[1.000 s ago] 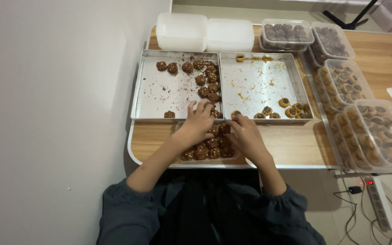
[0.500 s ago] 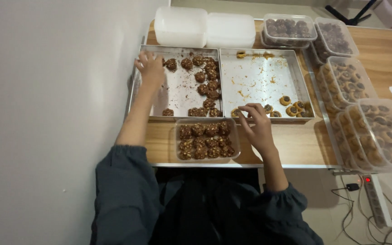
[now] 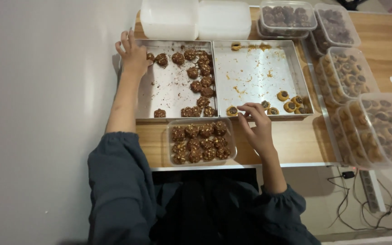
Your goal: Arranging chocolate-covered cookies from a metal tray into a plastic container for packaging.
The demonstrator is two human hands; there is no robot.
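Now the hands have split apart over the 2 trays.
Head view: a second ago both hands sat together at the clear tub [image 3: 201, 141] of chocolate cookies; since then the left hand [image 3: 134, 55] has reached the far-left corner of the left tray [image 3: 169, 90], fingers spread near a cookie [image 3: 161, 59], grip unclear. The right hand [image 3: 256, 124] pinches at a round thumbprint cookie [image 3: 232, 110] on the right tray's [image 3: 255, 72] near edge. The tub's long axis runs left-right, at the table's front edge.

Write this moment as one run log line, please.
left hand: on far-left corner of left metal tray | right hand: at near edge of right metal tray, by round tan cookies
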